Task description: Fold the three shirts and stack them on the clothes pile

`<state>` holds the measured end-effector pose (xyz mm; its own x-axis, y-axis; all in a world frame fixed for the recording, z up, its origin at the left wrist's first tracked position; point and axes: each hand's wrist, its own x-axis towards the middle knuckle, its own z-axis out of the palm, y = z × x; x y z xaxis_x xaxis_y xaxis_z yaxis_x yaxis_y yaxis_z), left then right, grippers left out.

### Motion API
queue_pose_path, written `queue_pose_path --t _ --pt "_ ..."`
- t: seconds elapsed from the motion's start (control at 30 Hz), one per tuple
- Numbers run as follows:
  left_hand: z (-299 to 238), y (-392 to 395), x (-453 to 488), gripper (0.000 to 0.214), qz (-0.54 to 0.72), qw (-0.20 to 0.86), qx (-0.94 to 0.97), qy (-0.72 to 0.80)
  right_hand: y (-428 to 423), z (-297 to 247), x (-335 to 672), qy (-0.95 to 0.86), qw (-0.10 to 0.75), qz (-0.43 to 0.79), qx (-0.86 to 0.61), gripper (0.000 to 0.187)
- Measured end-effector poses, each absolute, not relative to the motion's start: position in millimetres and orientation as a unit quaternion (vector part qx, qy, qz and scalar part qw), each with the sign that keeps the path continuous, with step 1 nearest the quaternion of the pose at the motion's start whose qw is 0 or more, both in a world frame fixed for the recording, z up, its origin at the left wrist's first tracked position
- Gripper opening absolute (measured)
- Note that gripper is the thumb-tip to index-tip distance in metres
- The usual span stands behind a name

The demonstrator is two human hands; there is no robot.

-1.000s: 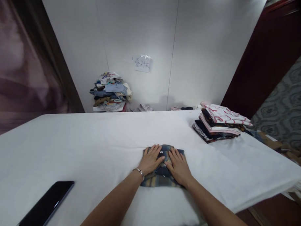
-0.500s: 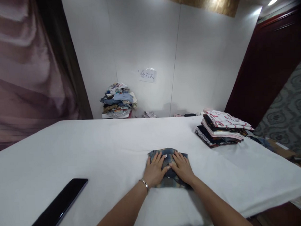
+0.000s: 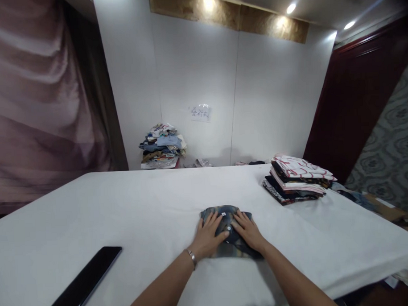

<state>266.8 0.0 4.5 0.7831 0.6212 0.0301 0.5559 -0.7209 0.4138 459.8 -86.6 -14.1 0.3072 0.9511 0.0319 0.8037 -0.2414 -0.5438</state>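
Note:
A folded plaid shirt (image 3: 229,250), dark blue and grey with a small white label and a round button showing, lies on the white-covered table (image 3: 152,208) in front of me. On its left part rests my left hand (image 3: 208,236), palm down with fingers spread; a silver bracelet circles the wrist. My right hand (image 3: 247,232) lies flat on the shirt's right part, fingers stretched out. Both hands touch the cloth without gripping it, and they cover much of it.
A stack of folded shirts (image 3: 297,181) stands at the table's right. Near the front left lies a long black flat object (image 3: 84,282). Behind the far edge rises a pile of clothes (image 3: 163,147) by the white wall, which bears a paper sign (image 3: 200,113).
The view has tilted slightly up. My hands have moved slightly apart on the shirt, and its button now shows between them. The shirt stays in place.

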Motion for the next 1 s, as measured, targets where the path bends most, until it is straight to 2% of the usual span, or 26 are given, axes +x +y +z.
queue_pose_path --t 0.07,0.17,0.27,0.33,0.43,0.57,0.67,0.8,1.0 --pt "3.2 -10.5 254.7 0.078 0.090 0.177 0.935 0.293 -94.4 -6.1 464.2 -0.543 0.301 0.141 -0.772 0.053" --pt "-4.9 -20.2 236.7 0.097 0.076 0.159 0.941 0.289 -117.0 -0.8 464.5 -0.519 0.451 0.082 -0.722 0.048" --pt "-12.9 -20.9 225.7 0.102 0.062 0.143 0.939 0.308 -143.4 -6.4 453.4 -0.466 0.565 0.192 -0.653 0.047" --pt "-15.4 -18.3 223.9 0.093 0.069 0.139 0.940 0.305 -157.6 -13.1 442.0 -0.401 0.581 0.328 -0.627 0.049" --pt "-14.8 -11.9 227.9 0.076 0.088 0.127 0.947 0.281 -171.4 -20.0 426.0 -0.307 0.558 0.489 -0.597 0.050" --pt "-6.2 -1.1 239.2 0.055 0.092 0.109 0.956 0.257 -176.9 -20.2 416.8 -0.210 0.528 0.591 -0.573 0.049" --pt "8.4 0.4 245.7 0.048 0.109 0.113 0.944 0.290 -173.1 -20.5 418.4 -0.168 0.547 0.626 -0.531 0.052" --pt "24.6 -19.4 247.7 0.050 0.123 0.119 0.931 0.322 -161.9 -21.5 417.5 -0.162 0.615 0.613 -0.469 0.050" --pt "-0.4 -51.8 248.2 0.050 0.065 0.089 0.950 0.292 -133.4 -16.3 388.5 -0.131 0.696 0.542 -0.453 0.043"
